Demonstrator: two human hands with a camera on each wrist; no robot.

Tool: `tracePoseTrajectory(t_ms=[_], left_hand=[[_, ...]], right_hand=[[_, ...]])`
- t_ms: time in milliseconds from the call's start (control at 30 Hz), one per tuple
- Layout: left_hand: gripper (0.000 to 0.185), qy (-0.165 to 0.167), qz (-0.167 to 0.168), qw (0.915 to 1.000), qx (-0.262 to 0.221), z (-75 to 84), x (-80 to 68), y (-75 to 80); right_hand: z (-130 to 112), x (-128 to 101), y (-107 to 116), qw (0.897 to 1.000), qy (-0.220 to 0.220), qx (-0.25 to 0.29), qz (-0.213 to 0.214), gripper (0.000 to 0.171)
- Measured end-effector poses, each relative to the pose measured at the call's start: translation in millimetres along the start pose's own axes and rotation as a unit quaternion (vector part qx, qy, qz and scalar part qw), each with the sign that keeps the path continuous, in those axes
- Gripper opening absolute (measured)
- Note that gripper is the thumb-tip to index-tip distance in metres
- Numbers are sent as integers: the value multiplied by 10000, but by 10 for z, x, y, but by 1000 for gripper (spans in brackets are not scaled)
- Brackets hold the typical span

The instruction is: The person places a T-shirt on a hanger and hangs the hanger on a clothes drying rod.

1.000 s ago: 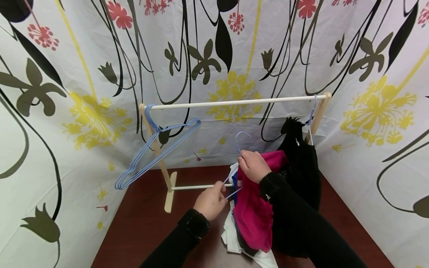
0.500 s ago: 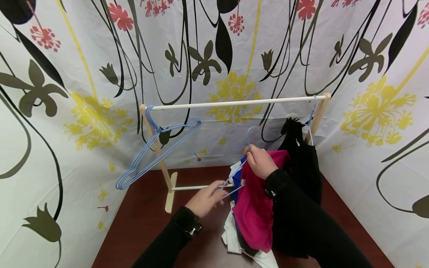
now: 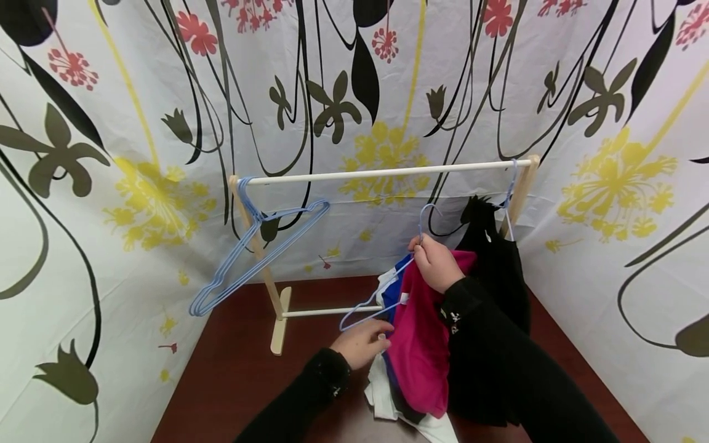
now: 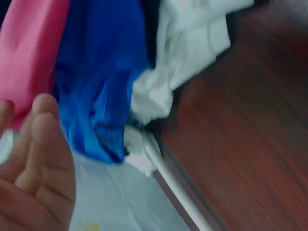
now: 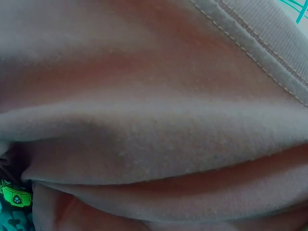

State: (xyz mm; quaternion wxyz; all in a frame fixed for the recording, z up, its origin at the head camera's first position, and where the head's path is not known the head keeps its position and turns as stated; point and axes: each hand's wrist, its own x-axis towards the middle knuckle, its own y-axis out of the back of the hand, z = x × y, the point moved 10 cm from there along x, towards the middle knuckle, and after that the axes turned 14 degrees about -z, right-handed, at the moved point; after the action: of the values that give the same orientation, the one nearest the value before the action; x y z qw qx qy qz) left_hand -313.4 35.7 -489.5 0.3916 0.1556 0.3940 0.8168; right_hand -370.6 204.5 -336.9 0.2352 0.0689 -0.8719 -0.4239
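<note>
A person's right hand (image 3: 437, 263) pinches the neck of a blue wire hanger (image 3: 388, 280), with a magenta garment (image 3: 419, 344) draped beneath it over the table (image 3: 232, 381). The left hand (image 3: 362, 342), fingers loosely curled, touches the hanger's lower corner by the cloth. Dressing the hanger seems underway; next likely calls for lifting its hook to the rail (image 3: 382, 173), whose middle stands free between the spare hangers (image 3: 249, 258) and the hung black garment (image 3: 498, 258)

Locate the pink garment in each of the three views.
Head: pink garment lower centre, draped under the right hand.
Left wrist: top left corner, beside the blue cloth.
Right wrist: fills the frame.
Shared landmark: the blue cloth, in the head and left-wrist views.
</note>
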Motion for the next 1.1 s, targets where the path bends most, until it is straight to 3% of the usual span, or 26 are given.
tracePoseTrajectory(t_ms=[100,300,667,1100], left_hand=[[33,365,-11,9980,518,44,63,-122],[16,764,400,9939,689,52,17,-163],[16,592,478,9959,491,38,-299,61],[16,249,1019,9921,694,173,-628,457]], right_hand=[[2,-3,-8,10000,-14,26,0,17],[40,-24,-11,9999,-128,-17,-85,20],[146,-81,192,9989,-351,-265,144,21],[229,-117,261,9982,-408,-396,170,20]])
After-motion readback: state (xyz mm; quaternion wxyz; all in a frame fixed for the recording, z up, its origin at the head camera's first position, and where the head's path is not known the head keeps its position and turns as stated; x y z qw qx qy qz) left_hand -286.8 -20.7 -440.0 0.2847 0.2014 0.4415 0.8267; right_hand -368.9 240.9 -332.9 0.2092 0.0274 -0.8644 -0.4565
